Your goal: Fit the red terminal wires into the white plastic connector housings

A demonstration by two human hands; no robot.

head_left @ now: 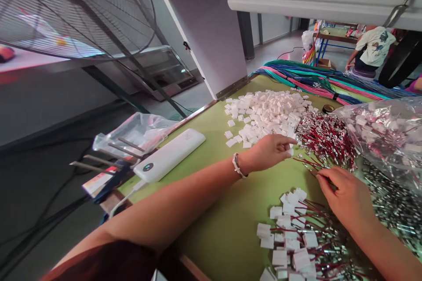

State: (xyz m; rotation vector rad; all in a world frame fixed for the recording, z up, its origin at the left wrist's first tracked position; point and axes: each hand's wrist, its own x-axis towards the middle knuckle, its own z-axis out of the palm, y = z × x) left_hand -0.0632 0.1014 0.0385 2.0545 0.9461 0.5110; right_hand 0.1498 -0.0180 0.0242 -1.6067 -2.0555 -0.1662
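My left hand [265,153] is closed in a pinch, with a small white plastic connector housing [290,152] at its fingertips. Facing it, my right hand [351,197] grips a few short red wires [305,162] with metal terminals, their ends pointing at the housing. A gap seems to lie between wires and housing. Beyond my left hand spreads a heap of loose white housings [267,109]. Next to that heap is a pile of red wires with crimped terminals [325,138]. Below my hands lie several white housings with red wires fitted [292,241].
A white power bank [171,153] with a cable lies at the left table edge, near a clear plastic bag [132,129] and metal prongs [102,160]. Bagged parts [389,127], dark metal pieces [395,202] and wire bundles [306,77] occupy the right and back. A fan [82,13] stands left; a person [374,48] sits beyond.
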